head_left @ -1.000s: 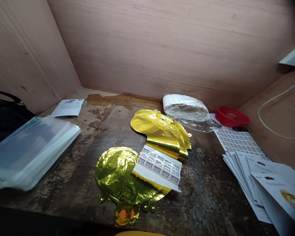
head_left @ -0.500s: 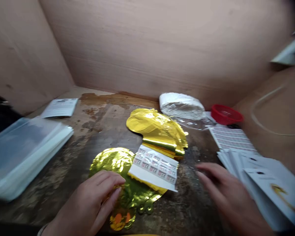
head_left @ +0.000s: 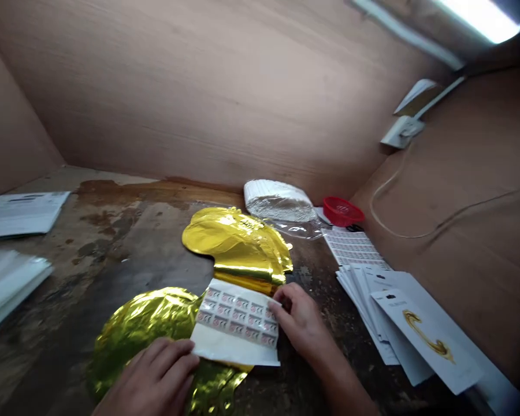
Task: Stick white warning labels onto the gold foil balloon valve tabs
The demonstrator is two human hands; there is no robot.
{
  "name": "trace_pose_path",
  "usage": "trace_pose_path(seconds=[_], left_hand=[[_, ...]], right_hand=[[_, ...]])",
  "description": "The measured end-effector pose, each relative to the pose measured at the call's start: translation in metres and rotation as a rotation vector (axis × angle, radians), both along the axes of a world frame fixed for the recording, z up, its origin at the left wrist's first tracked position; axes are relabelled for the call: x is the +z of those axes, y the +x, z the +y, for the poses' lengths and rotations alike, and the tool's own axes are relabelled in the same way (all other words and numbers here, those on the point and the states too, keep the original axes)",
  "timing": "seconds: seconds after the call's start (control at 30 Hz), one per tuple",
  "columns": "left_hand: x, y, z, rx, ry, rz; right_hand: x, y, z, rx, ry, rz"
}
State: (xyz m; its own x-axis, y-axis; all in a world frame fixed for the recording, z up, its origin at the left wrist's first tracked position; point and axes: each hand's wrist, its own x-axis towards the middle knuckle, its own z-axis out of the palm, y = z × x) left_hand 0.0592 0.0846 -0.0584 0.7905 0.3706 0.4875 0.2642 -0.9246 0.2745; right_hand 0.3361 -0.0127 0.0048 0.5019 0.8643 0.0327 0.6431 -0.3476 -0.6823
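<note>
A white-backed sticker sheet [head_left: 236, 326] with rows of small printed labels lies across a gold foil balloon [head_left: 143, 323]. My right hand [head_left: 301, 323] pinches the sheet's right edge between its fingers. My left hand [head_left: 149, 375] rests on the foil, its fingertips at the sheet's lower left corner, and I cannot tell whether it grips the sheet. Above the sheet lies a folded pile of gold foil balloons [head_left: 236, 242], touching nothing but the sheet's top edge.
On the dark, stained wooden table [head_left: 125, 260] lie white cards with gold print [head_left: 424, 341], a label sheet [head_left: 353, 247], a red plastic basket [head_left: 342, 211] and a white bundle in clear plastic [head_left: 279, 201]. Clear sleeves [head_left: 8, 283] and a leaflet [head_left: 21, 214] lie left. Plywood walls surround the table.
Both hands have come into view and reached the sticker sheet, the right hand moving from the bare table onto its edge. The view has turned left and upward.
</note>
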Motion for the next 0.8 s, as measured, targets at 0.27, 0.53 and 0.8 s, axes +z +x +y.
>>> trace_pose_path(seconds=[0.27, 0.53, 0.8], left_hand=[[0.068, -0.015, -0.022, 0.13, -0.669, -0.098], [0.064, -0.028, -0.029, 0.065, -1.643, -0.473], [0.059, -0.016, -0.05, 0.186, -1.903, -0.465]], right_hand=[[0.023, 0.0, -0.015, -0.042, 0.2, 0.773], [0.027, -0.032, -0.025, -0.127, 0.034, 1.08], [0.009, -0.048, -0.029, 0.061, -0.014, 0.954]])
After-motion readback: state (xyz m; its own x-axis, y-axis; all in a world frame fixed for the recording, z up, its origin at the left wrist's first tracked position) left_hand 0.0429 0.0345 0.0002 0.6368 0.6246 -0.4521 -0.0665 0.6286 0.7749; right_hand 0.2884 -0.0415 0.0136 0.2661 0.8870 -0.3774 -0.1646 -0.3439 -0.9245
